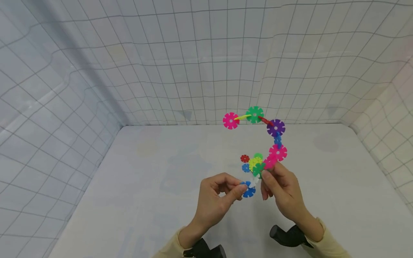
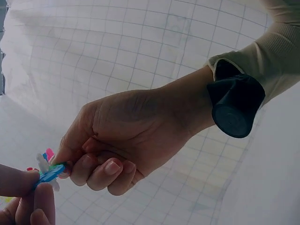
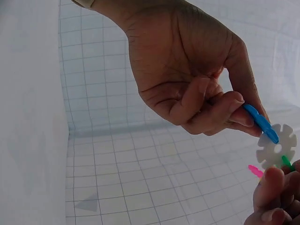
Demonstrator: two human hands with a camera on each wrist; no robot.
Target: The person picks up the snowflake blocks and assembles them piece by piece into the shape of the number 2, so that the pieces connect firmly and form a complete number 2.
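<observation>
My left hand (image 1: 215,197) pinches a blue notched plastic disc (image 1: 249,192) between thumb and fingers. That disc slots into a white disc (image 3: 277,146), which is joined to a green disc (image 1: 258,170). My right hand (image 1: 284,190) pinches the chain by the green disc. From there, linked pink, blue, purple (image 1: 275,128), red, green (image 1: 255,114) and yellow discs curve away over the surface, ending in a pink disc (image 1: 230,120). In the left wrist view, the blue disc (image 2: 50,174) lies between both hands' fingertips.
Several loose discs lie beyond my hands, among them a red disc (image 1: 245,158), a light-blue disc (image 1: 246,168) and a yellow disc (image 1: 253,165). The white table (image 1: 145,179) has grid-lined sheeting (image 1: 193,64) behind it and at both sides.
</observation>
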